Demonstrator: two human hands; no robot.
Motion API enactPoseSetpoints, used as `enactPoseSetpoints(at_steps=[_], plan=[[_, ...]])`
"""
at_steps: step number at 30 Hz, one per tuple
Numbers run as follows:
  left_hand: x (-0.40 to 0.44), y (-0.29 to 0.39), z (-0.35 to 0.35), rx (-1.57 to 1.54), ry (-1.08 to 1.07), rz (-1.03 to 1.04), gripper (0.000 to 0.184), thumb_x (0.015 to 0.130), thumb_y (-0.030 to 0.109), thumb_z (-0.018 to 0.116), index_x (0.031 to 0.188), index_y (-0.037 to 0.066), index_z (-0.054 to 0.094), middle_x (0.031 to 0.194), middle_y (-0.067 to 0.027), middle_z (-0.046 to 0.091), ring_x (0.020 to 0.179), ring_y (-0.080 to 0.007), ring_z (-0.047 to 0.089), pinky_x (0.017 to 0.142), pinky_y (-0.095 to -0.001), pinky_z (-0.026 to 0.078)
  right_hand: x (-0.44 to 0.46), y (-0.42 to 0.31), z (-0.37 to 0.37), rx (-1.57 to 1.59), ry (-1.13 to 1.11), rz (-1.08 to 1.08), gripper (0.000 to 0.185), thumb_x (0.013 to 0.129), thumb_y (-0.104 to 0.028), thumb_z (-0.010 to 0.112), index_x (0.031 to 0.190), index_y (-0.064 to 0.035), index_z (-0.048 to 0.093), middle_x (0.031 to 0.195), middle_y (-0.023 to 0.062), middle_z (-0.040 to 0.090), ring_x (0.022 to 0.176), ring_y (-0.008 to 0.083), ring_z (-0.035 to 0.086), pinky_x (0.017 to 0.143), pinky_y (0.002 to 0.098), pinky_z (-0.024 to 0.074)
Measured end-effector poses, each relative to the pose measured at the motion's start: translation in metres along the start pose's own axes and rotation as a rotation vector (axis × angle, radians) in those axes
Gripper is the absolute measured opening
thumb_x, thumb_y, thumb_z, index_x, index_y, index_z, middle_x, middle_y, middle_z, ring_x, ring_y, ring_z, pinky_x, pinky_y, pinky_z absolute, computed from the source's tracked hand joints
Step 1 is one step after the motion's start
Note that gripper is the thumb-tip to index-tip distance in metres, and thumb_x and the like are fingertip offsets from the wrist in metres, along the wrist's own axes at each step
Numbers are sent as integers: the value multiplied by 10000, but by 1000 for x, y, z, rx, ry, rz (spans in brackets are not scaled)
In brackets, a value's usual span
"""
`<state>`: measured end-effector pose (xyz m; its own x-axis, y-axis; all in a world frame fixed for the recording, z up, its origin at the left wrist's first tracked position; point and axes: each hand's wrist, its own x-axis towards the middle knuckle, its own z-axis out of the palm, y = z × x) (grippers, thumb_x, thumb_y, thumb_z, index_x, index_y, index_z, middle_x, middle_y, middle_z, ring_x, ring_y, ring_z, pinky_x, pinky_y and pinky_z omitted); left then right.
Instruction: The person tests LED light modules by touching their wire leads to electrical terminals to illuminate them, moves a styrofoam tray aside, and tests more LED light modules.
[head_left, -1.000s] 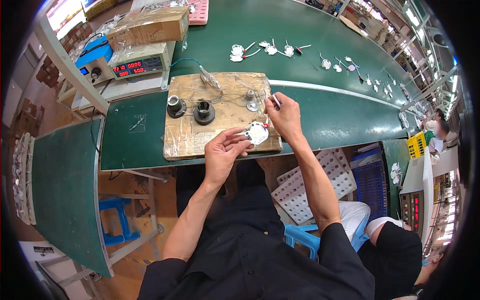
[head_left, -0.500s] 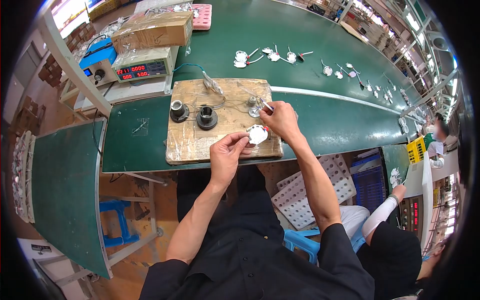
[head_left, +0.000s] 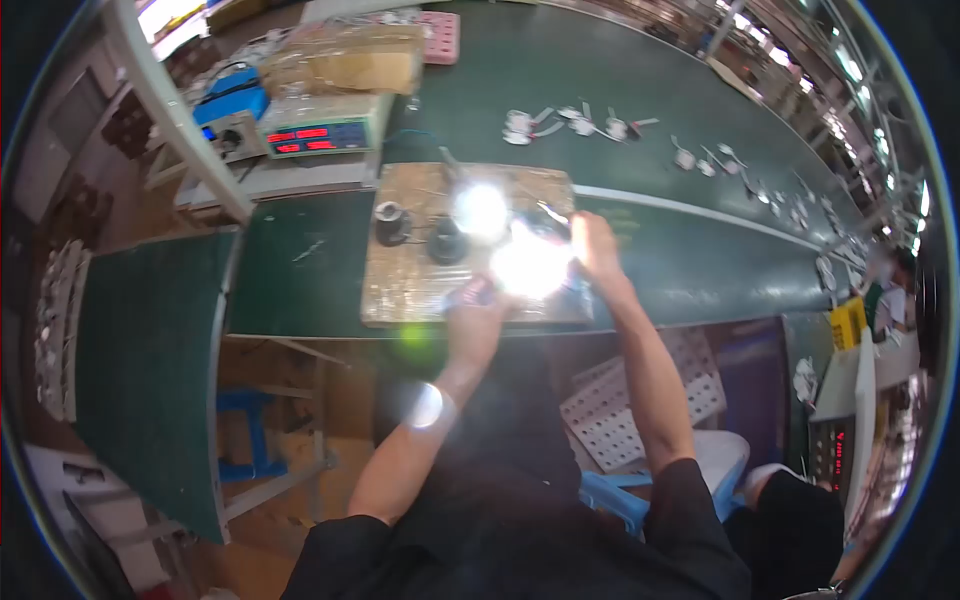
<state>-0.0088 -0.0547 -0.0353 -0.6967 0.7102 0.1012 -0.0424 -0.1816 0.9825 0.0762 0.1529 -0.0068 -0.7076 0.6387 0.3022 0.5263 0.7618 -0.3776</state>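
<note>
A small round white lamp board [head_left: 535, 262] shines so brightly that glare hides its outline. My left hand [head_left: 475, 312] pinches its near-left edge, with the fingertips partly washed out. On the far right side of the light, my right hand [head_left: 597, 246] has its fingers closed on a thin white lead [head_left: 551, 213], mostly lost in the glare. Both hands are over a plastic-wrapped wooden board [head_left: 400, 295]. On that board stand a black round holder [head_left: 447, 243] and a smaller dark holder with a metallic top [head_left: 391, 224]. A second bright spot covers the board's middle.
A meter with red digits [head_left: 318, 138] and a blue box [head_left: 235, 98] stand at the back left under a wrapped carton [head_left: 345, 60]. Several wired white boards [head_left: 580, 122] lie across the green bench [head_left: 700, 265]. A co-worker's dark sleeve [head_left: 790, 525] is at lower right.
The lamp board has lit up and now floods the view with glare. The whole scene has shifted a little to the right as the head moved. Both hands stay around the board.
</note>
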Motion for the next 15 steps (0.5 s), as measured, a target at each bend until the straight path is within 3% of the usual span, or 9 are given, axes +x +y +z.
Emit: enactPoseSetpoints(at_steps=[2, 5, 7, 12, 15], plan=[[2, -8, -3, 5, 5, 12, 175, 831, 24, 703, 1004, 1, 692, 859, -19, 688, 743, -84, 617, 681, -236, 508, 4, 6, 2, -37, -61, 12, 298, 879, -206, 470, 927, 8, 672, 855, 240, 660, 838, 419, 650, 719, 514, 494], [2, -11, 6, -245, 20, -14, 190, 865, 58, 704, 1045, -2, 693, 890, -18, 687, 759, -65, 613, 677, -227, 509, 3, 5, 3, -115, -7, -37, 328, 930, -237, 459, 966, 15, 666, 868, 246, 664, 842, 414, 654, 721, 506, 503], [4, -11, 8, -330, 0, -20, 198, 883, 66, 694, 1065, -10, 687, 908, -16, 687, 768, -57, 615, 680, -220, 511, 8, 20, 14, -77, 0, 16, 333, 932, -278, 512, 960, 15, 668, 853, 244, 667, 820, 409, 658, 706, 490, 513], [4, -9, 10, -384, -20, -35, 215, 895, 67, 681, 1091, -21, 676, 928, -19, 690, 781, -54, 628, 687, -207, 520, 13, 25, 17, -152, -106, 105, 413, 805, -391, 718, 933, -1, 678, 837, 219, 690, 824, 366, 689, 711, 480, 523], [4, -9, 11, -377, -13, -51, 218, 895, 70, 682, 1095, -17, 678, 935, -27, 694, 782, -58, 634, 693, -212, 524, 14, 28, 21, -186, -76, 83, 434, 799, -419, 739, 912, -4, 680, 856, 214, 704, 838, 335, 708, 717, 470, 533]])
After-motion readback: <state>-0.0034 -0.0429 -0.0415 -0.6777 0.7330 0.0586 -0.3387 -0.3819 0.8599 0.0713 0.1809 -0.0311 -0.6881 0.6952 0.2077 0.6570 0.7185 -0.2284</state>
